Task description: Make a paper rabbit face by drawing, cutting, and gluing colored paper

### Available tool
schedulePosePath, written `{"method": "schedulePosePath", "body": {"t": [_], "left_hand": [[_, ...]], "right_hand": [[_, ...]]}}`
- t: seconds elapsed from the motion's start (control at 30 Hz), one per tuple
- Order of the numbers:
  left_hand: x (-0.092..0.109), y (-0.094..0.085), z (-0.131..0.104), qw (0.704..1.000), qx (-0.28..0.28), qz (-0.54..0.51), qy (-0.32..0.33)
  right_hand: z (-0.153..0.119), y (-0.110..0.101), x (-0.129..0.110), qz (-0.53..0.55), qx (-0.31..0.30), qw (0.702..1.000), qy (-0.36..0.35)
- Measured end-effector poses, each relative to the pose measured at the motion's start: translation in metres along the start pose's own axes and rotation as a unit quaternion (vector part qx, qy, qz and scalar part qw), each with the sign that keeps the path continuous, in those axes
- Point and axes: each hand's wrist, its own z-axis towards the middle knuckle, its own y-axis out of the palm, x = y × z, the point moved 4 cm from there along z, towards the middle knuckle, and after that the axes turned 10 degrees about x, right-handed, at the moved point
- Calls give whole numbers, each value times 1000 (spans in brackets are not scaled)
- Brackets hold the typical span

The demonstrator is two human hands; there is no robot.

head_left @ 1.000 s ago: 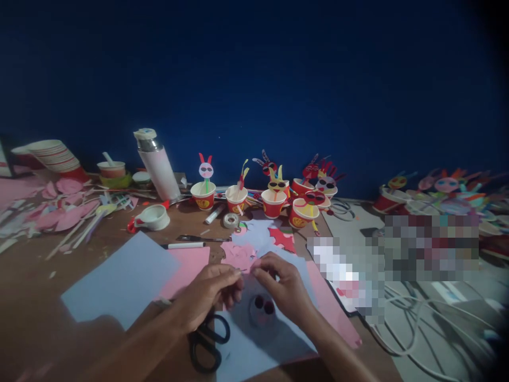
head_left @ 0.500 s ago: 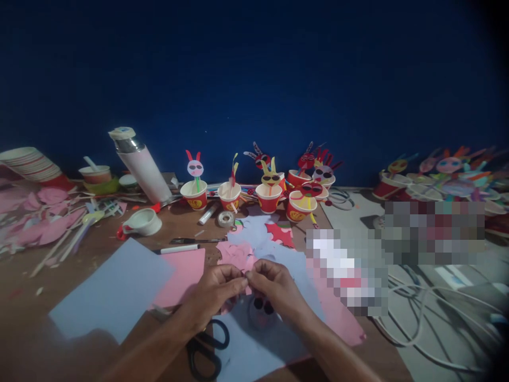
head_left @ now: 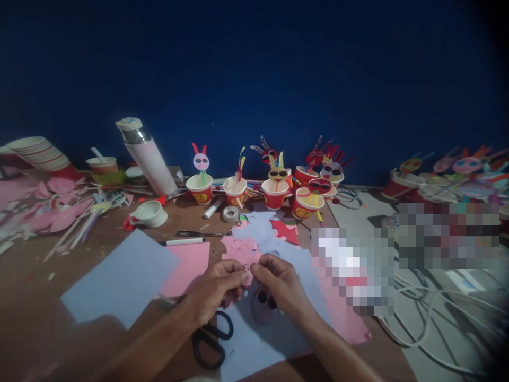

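My left hand [head_left: 218, 284] and my right hand [head_left: 280, 281] meet close together over the pale blue sheet [head_left: 254, 350]. Thumb and fingers of each are pinched at a small pink paper piece [head_left: 249, 275], which is partly covered by the fingertips. Beneath my right hand, a round pale face cut-out [head_left: 262, 313] with two black eye spots lies on the sheet. Black-handled scissors [head_left: 210, 366] rest below my left hand, their blades hidden under my forearm. Just beyond the fingers are pink paper scraps [head_left: 236, 246].
Red paper cups [head_left: 274, 199] with paper animal faces stand along the wall. A tilted thermos [head_left: 149, 164], tape roll [head_left: 231, 214], white marker [head_left: 185, 241] and white cup [head_left: 153, 213] lie about. Another blue sheet [head_left: 123, 276] is at left, white cables [head_left: 421, 318] at right.
The view has shifted slightly, so most things appear farther right. My fingertips have moved a little apart around the pink paper piece, and more of the face cut-out shows.
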Motion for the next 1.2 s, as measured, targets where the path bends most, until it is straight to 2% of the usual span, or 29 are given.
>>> {"method": "schedulePosePath", "body": {"t": [0.23, 0.33, 0.63, 0.77, 0.93, 1.2], "left_hand": [[9, -6, 1, 997, 18, -72, 29], [14, -8, 1, 993, 11, -105, 43], [6, -4, 0, 989, -47, -140, 9], [2, 1, -3, 982, -107, -153, -9], [-5, 7, -4, 955, -196, -217, -49], [-8, 10, -10, 957, -173, -200, -119]], "right_hand": [[9, -22, -12, 35, 48, 998, -23], [10, -26, -13, 51, 50, 997, -17], [5, -10, -2, 46, -8, 999, 27], [3, -5, -1, 54, -22, 998, 28], [-4, 1, -1, 72, -47, 996, 25], [-6, 5, -2, 100, -83, 992, 1]]}}
